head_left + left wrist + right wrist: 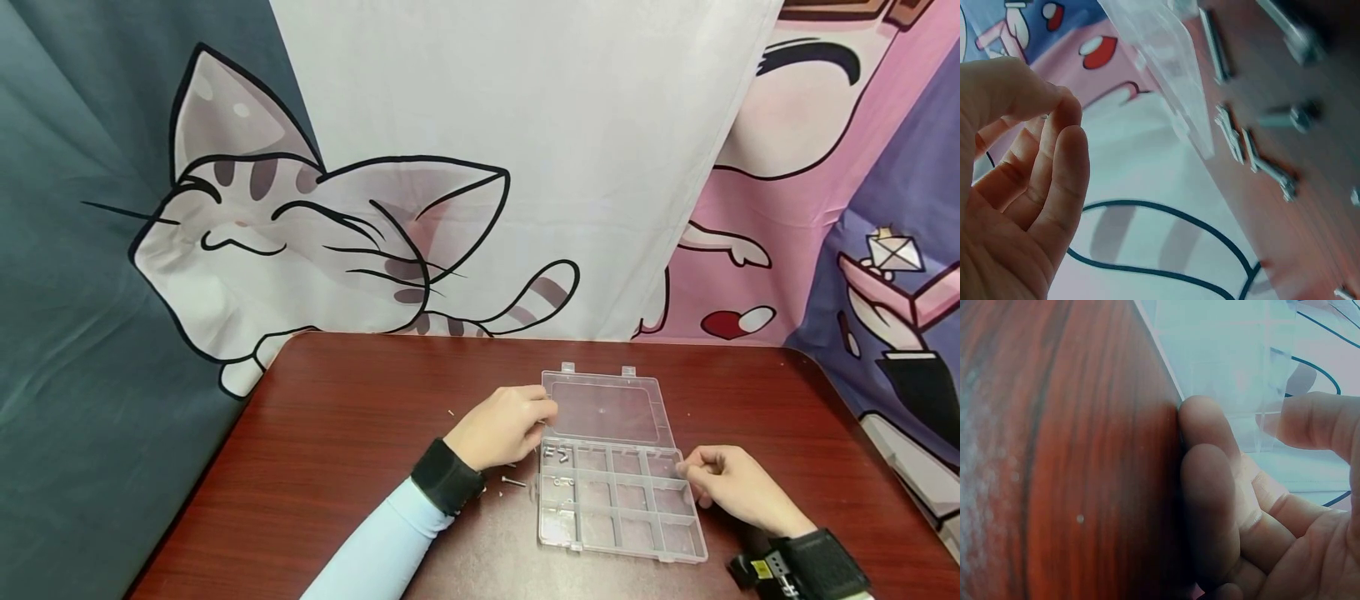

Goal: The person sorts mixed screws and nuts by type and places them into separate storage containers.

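Note:
A clear plastic compartment box [617,518] lies on the table with its hinged lid [607,408] folded back. Small screws [557,453] sit in its far-left compartment, and small ring-like pieces [562,482] in the one nearer. My left hand [504,425] is by the box's left side, thumb and fingertip meeting around a tiny shiny metal piece [1045,117], mostly hidden. At the right side wall, my right hand [731,483] grips the box, thumb at the rim and fingers against the outside. Several loose screws [1272,172] lie on the table beneath my left hand.
The brown wooden table [360,417] reaches back to a printed cloth [600,125] hanging behind it. One screw [513,481] lies left of the box; a tiny bit [451,412] lies farther left.

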A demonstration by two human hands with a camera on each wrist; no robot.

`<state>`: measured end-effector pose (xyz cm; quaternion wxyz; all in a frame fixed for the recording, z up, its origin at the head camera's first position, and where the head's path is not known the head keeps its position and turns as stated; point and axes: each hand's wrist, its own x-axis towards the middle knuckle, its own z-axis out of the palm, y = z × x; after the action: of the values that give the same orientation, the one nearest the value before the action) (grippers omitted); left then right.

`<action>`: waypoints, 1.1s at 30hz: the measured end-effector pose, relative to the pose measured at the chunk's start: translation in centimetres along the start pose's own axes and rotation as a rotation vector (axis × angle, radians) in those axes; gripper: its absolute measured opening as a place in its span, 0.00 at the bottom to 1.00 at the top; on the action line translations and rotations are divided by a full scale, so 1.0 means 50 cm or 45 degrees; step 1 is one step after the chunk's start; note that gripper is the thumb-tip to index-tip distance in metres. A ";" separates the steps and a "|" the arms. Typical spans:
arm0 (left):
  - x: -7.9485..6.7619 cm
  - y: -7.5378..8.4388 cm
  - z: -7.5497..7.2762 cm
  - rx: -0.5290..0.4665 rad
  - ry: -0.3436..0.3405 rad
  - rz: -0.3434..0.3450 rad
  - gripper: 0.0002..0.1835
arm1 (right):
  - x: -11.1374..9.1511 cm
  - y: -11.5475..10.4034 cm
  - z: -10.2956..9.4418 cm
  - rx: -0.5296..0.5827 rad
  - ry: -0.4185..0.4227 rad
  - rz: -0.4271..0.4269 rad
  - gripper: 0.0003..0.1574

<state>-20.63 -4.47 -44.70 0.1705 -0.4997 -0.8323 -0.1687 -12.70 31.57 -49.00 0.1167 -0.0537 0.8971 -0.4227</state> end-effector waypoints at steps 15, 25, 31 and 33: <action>0.012 0.039 0.003 -0.048 -0.010 0.084 0.07 | 0.000 -0.001 0.001 -0.029 0.011 -0.016 0.16; 0.000 0.055 0.001 -0.015 -0.306 -0.066 0.58 | -0.001 -0.003 0.001 -0.025 0.009 -0.008 0.18; -0.008 0.060 0.000 0.015 -0.391 -0.151 0.65 | 0.000 -0.002 0.001 -0.016 0.009 -0.010 0.17; -0.010 0.058 -0.001 0.014 -0.402 -0.160 0.64 | -0.001 -0.002 0.001 -0.011 0.008 -0.016 0.16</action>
<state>-17.80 -3.59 -44.53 0.0296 -0.4659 -0.8793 -0.0939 -12.64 31.47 -48.92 0.1109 -0.0583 0.8990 -0.4196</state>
